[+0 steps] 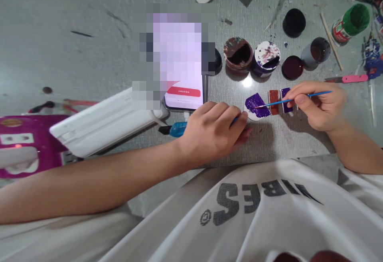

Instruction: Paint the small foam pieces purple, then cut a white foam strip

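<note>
My right hand (317, 104) is closed round a thin blue paintbrush (278, 101). Its bristles touch wet purple paint on a small white piece (256, 108), whose rounded lower left edge shows bare. My left hand (217, 130) has its fingers curled at the left edge of that piece, with a fingertip against it. Under the left hand lies a blue-handled tool with a black end (176, 129); most of it is hidden. Right of the painted piece are a small reddish-brown strip (273, 102) and a purple strip (285, 94), the latter partly behind my right fingers.
Beyond my hands stand a brown paint jar (238, 56), a purple paint jar (266, 58), a grey cup (316, 53) and a green jar (350, 22). A pink-handled knife (354, 79) lies right. A lit phone (184, 94), partly blurred, adjoins a white device (110, 120) at left.
</note>
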{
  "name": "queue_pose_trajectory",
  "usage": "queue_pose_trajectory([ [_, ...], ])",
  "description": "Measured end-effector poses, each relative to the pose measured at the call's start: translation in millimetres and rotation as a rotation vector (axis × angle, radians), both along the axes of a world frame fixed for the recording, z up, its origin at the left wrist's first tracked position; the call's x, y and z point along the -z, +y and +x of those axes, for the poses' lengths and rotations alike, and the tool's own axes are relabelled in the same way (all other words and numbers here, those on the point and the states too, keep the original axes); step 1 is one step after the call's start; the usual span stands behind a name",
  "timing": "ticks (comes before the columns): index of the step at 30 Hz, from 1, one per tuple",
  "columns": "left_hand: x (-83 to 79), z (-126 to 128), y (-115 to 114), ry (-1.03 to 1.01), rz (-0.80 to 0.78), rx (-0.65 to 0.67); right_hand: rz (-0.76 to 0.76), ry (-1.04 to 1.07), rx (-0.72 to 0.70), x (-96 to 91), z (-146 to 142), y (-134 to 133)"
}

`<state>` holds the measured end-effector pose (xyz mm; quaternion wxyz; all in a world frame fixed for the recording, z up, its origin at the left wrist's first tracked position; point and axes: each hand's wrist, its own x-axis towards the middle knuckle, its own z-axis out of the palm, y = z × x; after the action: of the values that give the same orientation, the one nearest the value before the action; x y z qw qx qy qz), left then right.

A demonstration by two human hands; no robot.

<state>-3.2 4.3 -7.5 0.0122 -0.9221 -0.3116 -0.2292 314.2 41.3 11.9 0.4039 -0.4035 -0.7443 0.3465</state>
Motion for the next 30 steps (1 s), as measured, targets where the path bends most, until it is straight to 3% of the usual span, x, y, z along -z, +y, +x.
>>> queue_pose_trajectory([
  [9, 0.9, 0.2, -0.8, 0.027, -0.019, -0.015, 0.189, -0.002, -0.115, -6.9, 1.1, 2.3],
  [16, 0.5, 0.2, 0.8, -0.004, -0.093, 0.003, 0.175, 0.033, -0.08, -8.6, 5.0, 1.3],
  [20, -0.2, 0.8, 1.5, 0.0, -0.075, 0.001, 0.214, -0.004, -0.131, -9.8, 3.2, 3.6],
  [25, -0.4, 0.8, 1.8, 0.01, -0.067, -0.004, 0.167, -0.004, -0.029, -6.8, 5.1, 3.0],
  [30, 0.5, 1.4, 1.9, 0.011, -0.054, -0.004, 0.141, -0.028, -0.06, -5.0, 8.1, 2.6],
])
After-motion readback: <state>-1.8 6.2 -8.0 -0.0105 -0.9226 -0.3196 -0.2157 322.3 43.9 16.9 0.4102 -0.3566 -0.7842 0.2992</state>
